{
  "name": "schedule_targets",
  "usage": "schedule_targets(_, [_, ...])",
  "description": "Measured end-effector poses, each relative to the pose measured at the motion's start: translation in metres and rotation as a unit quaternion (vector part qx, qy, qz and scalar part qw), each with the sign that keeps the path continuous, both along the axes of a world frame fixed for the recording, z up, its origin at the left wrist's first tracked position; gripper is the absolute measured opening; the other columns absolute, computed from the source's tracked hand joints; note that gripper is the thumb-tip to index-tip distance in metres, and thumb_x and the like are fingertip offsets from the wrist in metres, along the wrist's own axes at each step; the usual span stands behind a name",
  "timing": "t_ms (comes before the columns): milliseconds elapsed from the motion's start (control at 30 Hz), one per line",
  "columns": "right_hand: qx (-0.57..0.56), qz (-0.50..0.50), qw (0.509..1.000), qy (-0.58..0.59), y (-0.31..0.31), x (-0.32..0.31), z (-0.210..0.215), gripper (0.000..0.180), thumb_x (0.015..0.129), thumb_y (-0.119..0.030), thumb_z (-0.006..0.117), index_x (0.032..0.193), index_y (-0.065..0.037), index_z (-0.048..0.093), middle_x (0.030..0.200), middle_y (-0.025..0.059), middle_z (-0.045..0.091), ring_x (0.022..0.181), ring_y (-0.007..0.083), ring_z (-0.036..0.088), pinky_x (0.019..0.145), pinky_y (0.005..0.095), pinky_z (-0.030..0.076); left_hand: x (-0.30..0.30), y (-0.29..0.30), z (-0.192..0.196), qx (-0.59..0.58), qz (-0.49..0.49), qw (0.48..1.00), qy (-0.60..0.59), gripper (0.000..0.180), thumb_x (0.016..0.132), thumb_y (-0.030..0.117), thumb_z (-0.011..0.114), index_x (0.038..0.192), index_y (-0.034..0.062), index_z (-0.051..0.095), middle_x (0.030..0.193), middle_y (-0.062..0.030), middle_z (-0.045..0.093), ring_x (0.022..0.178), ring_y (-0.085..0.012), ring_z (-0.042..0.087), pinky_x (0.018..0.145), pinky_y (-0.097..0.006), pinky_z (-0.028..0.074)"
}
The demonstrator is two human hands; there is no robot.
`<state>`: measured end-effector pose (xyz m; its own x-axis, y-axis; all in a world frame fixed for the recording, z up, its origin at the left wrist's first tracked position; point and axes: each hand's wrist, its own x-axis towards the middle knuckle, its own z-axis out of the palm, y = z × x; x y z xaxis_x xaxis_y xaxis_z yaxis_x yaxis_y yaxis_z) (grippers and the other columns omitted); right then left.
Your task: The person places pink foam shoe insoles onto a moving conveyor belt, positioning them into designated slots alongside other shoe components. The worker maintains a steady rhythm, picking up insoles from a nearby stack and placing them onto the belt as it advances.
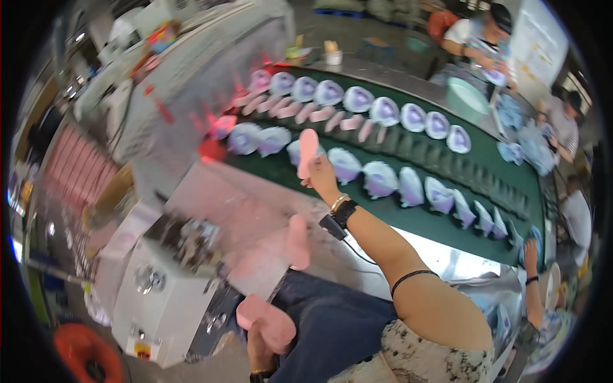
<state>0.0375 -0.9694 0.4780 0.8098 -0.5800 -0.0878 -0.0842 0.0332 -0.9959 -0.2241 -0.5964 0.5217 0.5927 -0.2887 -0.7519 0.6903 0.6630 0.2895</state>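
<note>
In my right hand (pixel 321 177), stretched out over the near side of the green conveyor belt, a pink shoe sole (pixel 308 150) stands roughly upright, pinched at its lower end. My left hand (pixel 258 350) is low, above my dark blue apron (pixel 332 306), with its fingers around a thick pink sole stack (pixel 271 324); I cannot tell how many layers it has. A separate pink sole (pixel 298 242) lies on the dusty pink bench (pixel 246 210) between my hands. White and purple shoe uppers (pixel 345 166) line the near belt edge, partly hidden behind the raised sole.
Far along the belt (pixel 491 220) runs a second row of uppers (pixel 384 111), with pink soles (pixel 319 113) on a dark ridged rack between rows. Red light glows at the machine tunnel (pixel 214 147). A white machine (pixel 153 287) stands left. Co-workers sit along the right; one hand (pixel 530 254) reaches the belt.
</note>
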Motion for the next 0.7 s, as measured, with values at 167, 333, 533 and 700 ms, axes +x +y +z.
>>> schedule_targets(167, [-0.175,-0.206,0.951,0.149,-0.18,-0.05,-0.017,0.017,0.082,-0.016,0.059,0.091,-0.002,0.056,0.075,0.0223,0.063,0.07,0.0371,0.065,0.063,0.0447,0.051,-0.003,-0.016,-0.001,0.007,0.017,1.0,0.0,0.039,0.084,0.01,0.051,0.122,0.0019,0.05,0.112,-0.0114,0.061,0.105,-0.027,0.06,0.093,-0.04,0.048])
schedule_targets(333, [-0.408,-0.228,0.865,0.181,-0.314,-0.082,-0.053,0.032,0.071,-0.007,0.059,0.102,0.0,0.064,0.088,0.0211,0.067,0.084,0.0382,0.065,0.074,0.0406,0.052,0.01,-0.027,0.011,-0.008,-0.027,0.999,0.016,0.041,0.084,0.011,0.05,0.125,0.0018,0.049,0.114,-0.0111,0.061,0.105,-0.027,0.059,0.093,-0.04,0.048])
schedule_targets(533, [-0.445,-0.041,0.892,-0.061,-0.15,-0.029,-0.036,0.029,0.074,-0.007,0.059,0.103,-0.002,0.062,0.091,0.0181,0.062,0.083,0.0352,0.06,0.072,0.0414,0.047,0.002,-0.024,-0.001,0.054,-0.02,0.997,-0.044,0.043,0.086,0.012,0.051,0.126,-0.0027,0.047,0.114,-0.0129,0.06,0.104,-0.0256,0.06,0.09,-0.038,0.049])
schedule_targets(700, [-0.212,0.468,0.858,0.007,0.098,-0.166,0.023,0.025,0.089,-0.029,0.059,0.086,-0.004,0.058,0.078,0.0123,0.06,0.071,0.0231,0.057,0.06,0.0367,0.043,0.012,-0.024,-0.007,0.084,-0.048,0.992,-0.076,0.029,0.085,0.011,0.058,0.107,-0.0074,0.058,0.097,-0.0109,0.065,0.087,-0.0224,0.064,0.077,-0.033,0.053])
